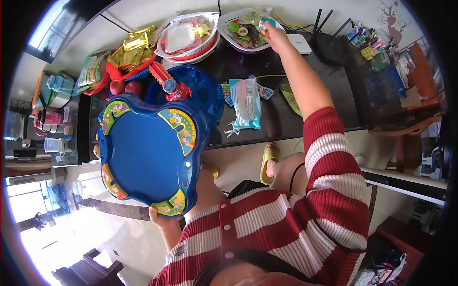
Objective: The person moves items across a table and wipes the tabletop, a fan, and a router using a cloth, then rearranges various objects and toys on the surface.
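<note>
My left hand (163,219) grips the lower edge of a big blue plastic toy tray (148,148) with yellow-green stickers at its corners. The tray is held tilted in front of the table. My right hand (275,38) reaches across to a white basket (234,43) of small packets at the back, its fingers closed at the basket's right rim. A small teal piece shows by the fingertips; what they hold I cannot make out. Behind the tray stands a blue tub (210,95) with a red toy (175,88) at its rim.
On the black table lie a teal-and-white wipes pack (245,105), a white toy figure (232,129) and a green leaf-like item (290,99). Stacked baskets (188,40), gold packets (136,47) and red fruit (133,87) stand left. A black router (332,49) stands back right.
</note>
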Demonstrator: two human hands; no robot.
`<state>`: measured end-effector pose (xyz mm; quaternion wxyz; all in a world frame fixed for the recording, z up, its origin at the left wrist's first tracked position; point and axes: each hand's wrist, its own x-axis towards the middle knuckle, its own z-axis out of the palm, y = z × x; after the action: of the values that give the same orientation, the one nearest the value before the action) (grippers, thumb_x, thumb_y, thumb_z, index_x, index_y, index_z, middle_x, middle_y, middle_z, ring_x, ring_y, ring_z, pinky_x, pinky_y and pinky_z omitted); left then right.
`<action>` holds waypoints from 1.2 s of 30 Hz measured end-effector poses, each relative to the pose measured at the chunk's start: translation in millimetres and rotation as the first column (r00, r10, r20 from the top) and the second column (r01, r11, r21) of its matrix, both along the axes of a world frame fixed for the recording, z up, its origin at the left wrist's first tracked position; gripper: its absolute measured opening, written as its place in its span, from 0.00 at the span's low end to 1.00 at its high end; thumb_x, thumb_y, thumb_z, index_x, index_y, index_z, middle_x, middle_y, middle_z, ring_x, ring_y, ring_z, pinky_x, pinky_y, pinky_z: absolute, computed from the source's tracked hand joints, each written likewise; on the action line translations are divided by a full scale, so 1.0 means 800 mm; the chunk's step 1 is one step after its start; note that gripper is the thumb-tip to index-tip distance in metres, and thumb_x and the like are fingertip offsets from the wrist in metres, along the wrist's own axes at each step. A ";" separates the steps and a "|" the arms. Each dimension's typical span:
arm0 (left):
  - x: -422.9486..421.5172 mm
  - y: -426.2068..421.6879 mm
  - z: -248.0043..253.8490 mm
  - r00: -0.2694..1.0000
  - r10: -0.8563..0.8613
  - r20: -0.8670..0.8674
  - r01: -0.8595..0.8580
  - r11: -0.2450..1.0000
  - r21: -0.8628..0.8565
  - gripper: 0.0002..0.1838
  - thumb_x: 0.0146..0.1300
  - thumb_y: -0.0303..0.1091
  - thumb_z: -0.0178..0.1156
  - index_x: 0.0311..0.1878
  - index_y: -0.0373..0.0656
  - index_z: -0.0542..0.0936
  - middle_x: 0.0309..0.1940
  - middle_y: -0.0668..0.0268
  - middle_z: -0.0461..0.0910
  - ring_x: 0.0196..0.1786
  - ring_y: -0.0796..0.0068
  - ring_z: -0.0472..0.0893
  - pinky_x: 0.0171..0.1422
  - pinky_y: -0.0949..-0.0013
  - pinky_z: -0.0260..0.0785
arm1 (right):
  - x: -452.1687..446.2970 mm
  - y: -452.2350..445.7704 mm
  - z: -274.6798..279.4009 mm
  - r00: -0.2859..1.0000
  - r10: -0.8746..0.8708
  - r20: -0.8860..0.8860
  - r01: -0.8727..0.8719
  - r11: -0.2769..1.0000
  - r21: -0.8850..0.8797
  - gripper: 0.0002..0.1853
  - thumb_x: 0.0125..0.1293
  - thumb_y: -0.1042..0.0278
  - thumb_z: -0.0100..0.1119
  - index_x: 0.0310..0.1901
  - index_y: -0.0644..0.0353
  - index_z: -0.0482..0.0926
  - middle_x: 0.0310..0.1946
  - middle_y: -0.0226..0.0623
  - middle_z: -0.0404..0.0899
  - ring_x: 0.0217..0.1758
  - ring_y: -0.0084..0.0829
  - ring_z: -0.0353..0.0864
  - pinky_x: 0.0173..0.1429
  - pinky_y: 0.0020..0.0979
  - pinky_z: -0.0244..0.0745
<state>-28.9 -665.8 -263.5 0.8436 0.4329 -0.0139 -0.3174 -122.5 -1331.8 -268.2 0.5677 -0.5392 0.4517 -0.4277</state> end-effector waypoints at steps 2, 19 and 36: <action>0.002 -0.002 -0.001 1.000 0.004 -0.002 -0.004 1.000 -0.012 0.36 0.52 0.51 0.64 0.58 0.35 0.71 0.53 0.57 0.76 0.53 0.58 0.78 0.57 0.56 0.72 | 0.006 0.020 0.020 0.840 -0.217 -0.497 0.010 0.922 -0.386 0.19 0.61 0.59 0.61 0.48 0.64 0.76 0.44 0.43 0.80 0.47 0.39 0.80 0.50 0.38 0.74; 0.007 -0.009 -0.002 0.997 0.067 0.027 -0.066 0.997 -0.043 0.31 0.54 0.44 0.65 0.57 0.37 0.71 0.50 0.58 0.78 0.49 0.60 0.80 0.53 0.57 0.75 | 0.115 -0.025 -0.042 0.593 -0.295 -0.749 -0.442 0.658 -0.609 0.14 0.64 0.62 0.45 0.44 0.57 0.78 0.41 0.49 0.78 0.48 0.50 0.78 0.49 0.46 0.74; 0.003 -0.013 -0.004 0.999 -0.007 0.040 0.011 0.993 -0.119 0.30 0.56 0.45 0.62 0.58 0.37 0.71 0.53 0.58 0.77 0.52 0.60 0.79 0.57 0.57 0.72 | 0.158 0.080 0.060 0.917 -0.140 -0.374 -0.335 0.238 -0.912 0.08 0.56 0.65 0.58 0.35 0.55 0.82 0.35 0.37 0.79 0.41 0.41 0.77 0.44 0.41 0.74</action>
<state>-26.1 -676.5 -266.5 0.8662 0.3876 -0.0515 -0.3113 3.6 -1267.7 -220.5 0.0419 -0.8714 0.1573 -0.4628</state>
